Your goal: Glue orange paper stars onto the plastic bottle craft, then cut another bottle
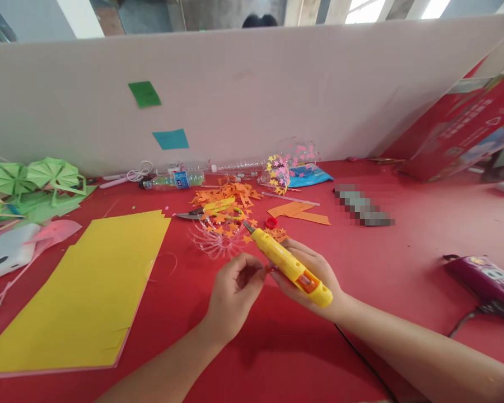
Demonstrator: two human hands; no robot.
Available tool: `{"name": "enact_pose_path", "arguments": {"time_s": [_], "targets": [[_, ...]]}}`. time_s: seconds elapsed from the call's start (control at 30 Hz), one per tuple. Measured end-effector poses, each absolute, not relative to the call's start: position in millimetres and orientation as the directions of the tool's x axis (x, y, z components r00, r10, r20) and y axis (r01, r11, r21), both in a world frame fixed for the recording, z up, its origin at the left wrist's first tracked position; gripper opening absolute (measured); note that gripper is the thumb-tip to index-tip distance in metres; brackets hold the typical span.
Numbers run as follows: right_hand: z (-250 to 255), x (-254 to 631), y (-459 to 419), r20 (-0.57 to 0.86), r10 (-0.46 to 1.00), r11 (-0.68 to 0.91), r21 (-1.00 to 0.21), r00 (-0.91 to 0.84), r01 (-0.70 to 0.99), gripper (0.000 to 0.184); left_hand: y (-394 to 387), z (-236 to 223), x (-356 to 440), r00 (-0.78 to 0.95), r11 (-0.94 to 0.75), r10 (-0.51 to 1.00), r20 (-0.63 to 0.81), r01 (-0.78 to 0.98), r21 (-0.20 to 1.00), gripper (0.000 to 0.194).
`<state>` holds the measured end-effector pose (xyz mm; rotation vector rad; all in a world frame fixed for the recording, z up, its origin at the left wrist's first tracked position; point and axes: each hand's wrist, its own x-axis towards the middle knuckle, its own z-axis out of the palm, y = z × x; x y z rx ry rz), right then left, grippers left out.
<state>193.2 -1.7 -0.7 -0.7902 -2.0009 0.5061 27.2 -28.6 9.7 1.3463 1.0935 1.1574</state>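
Note:
My right hand (315,268) is wrapped round a yellow hot glue gun (283,260), its metal nozzle pointing up and to the left. A dark cord trails from below that wrist. Close beside the gun, my left hand (237,294) is closed in a pinch. A small reddish-orange bit (269,268) shows at its fingertips, too small to make out. Beyond the hands lies a clear plastic bottle piece cut into curled strips (224,242), with orange paper stars (220,229) on it. Yellow-handled scissors (187,216) and a yellow cutter (219,205) lie just behind it.
Yellow paper sheets (75,296) lie at left, near green folded paper (52,172) and a white device (10,252). Orange strips (302,212), a red cap (271,223), bottles (180,178) and a star-covered plastic piece (277,173) lie behind. A purple object (483,282) is right.

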Motion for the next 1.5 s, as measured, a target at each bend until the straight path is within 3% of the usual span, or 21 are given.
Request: {"name": "enact_pose_path", "arguments": {"time_s": [0.53, 0.77, 1.03, 1.2, 1.5], "targets": [[12, 190, -7, 0.599, 0.702, 0.71, -0.628, -0.385, 0.318, 0.008, -33, 9, 23, 0.178, -0.186, 0.97, 0.167, 0.097, 0.978, 0.011], [22, 196, -7, 0.512, 0.784, 0.604, -0.759, -0.352, 0.243, 0.01, -28, 11, 15, -0.02, -0.284, 0.958, 0.286, 0.067, 0.956, 0.013], [20, 196, -10, 0.575, 0.678, 0.717, -0.656, -0.458, 0.236, 0.017, -19, 13, 10, -0.186, -0.291, 0.938, 0.292, 0.036, 0.956, 0.014], [19, 196, -5, 0.641, 0.573, 0.812, -0.53, -0.511, 0.246, 0.021, -13, 15, 5, -0.231, -0.389, 0.886, 0.403, 0.106, 0.915, 0.011], [24, 194, -5, 0.619, 0.601, 0.788, -0.564, -0.507, 0.247, 0.018, -14, 7, 4, -0.166, -0.457, 0.854, 0.492, 0.211, 0.864, 0.007]]}}
